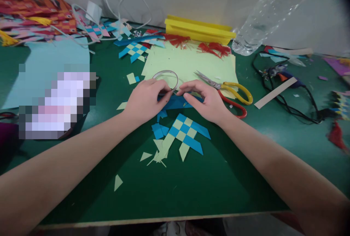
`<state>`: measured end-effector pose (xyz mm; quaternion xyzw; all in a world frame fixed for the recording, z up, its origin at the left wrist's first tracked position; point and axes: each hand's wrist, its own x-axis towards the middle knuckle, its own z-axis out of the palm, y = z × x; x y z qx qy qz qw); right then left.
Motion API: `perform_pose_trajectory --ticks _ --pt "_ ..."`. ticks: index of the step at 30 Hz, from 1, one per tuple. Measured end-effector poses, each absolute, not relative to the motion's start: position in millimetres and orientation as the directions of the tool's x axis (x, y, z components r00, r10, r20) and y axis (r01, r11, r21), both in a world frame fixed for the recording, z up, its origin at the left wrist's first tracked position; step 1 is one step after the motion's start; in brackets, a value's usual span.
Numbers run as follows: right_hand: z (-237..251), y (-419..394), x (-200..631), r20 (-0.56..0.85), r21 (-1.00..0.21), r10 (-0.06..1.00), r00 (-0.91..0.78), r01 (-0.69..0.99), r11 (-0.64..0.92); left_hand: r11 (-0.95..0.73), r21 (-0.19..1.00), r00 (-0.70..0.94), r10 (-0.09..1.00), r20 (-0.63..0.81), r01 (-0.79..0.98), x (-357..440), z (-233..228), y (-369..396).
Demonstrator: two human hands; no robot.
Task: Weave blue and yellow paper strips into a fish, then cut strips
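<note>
My left hand (149,95) pinches a thin pale strip bent into a loop (165,71) between thumb and fingers. Close to its fingertips is my right hand (205,99), fingers curved, with a gap between thumb and forefinger and nothing visible in it. Blue paper (176,103) lies under and between both hands. Nearer to me rests a woven fish shape of blue and pale green paper strips (184,131). Pale green paper scraps (158,152) and blue scraps (159,130) lie at its left. Scissors with yellow and red handles (237,91) lie beside my right hand, blades pointing away.
Pale green paper sheets (188,59) lie behind my hands, with red tassels on them. A folded yellow paper (201,30), a clear plastic bottle (262,19), and a glue gun with black cable (290,77) stand or lie farther back. A blurred-out phone (56,108) is left.
</note>
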<state>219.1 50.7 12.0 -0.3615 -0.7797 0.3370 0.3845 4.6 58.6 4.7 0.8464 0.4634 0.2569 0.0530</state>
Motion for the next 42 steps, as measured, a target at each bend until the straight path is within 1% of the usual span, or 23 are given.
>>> perform_pose_trajectory --ticks 4,10,13,16,19,22,31,37,42 --pt "8.5 50.8 218.5 0.409 -0.712 0.790 -0.457 0.382 0.589 -0.615 0.266 0.498 0.772 0.396 0.742 5.7 3.3 56.2" --pt "8.5 50.1 215.5 0.417 -0.613 0.774 -0.476 0.482 0.627 -0.667 0.244 0.547 0.728 0.414 0.704 8.7 5.0 54.9" --pt "8.6 47.3 212.3 0.453 -0.531 0.754 -0.475 0.536 0.657 -0.686 0.227 0.562 0.707 0.429 0.691 10.9 5.3 53.4" --pt "8.3 44.7 210.5 0.459 -0.464 0.741 -0.490 0.579 0.670 -0.680 0.226 0.578 0.720 0.384 0.698 12.4 5.0 52.5" --pt "7.6 44.1 210.6 0.429 -0.458 0.744 -0.512 0.587 0.668 -0.667 0.266 0.587 0.742 0.324 0.696 13.0 4.7 53.3" --pt "6.9 45.1 211.0 0.428 -0.469 0.750 -0.504 0.585 0.661 -0.663 0.311 0.588 0.748 0.306 0.682 13.1 4.9 54.8" --pt "8.9 45.8 209.3 0.433 -0.507 0.764 -0.479 0.571 0.646 -0.666 0.322 0.587 0.746 0.315 0.673 13.8 6.3 54.8" --pt "9.0 45.5 209.2 0.501 -0.462 0.734 -0.459 0.575 0.675 -0.670 0.316 0.597 0.742 0.304 0.672 13.0 6.6 53.8" --pt "8.0 46.6 209.7 0.467 -0.489 0.762 -0.449 0.587 0.645 -0.667 0.340 0.581 0.744 0.328 0.663 13.0 6.0 54.7"
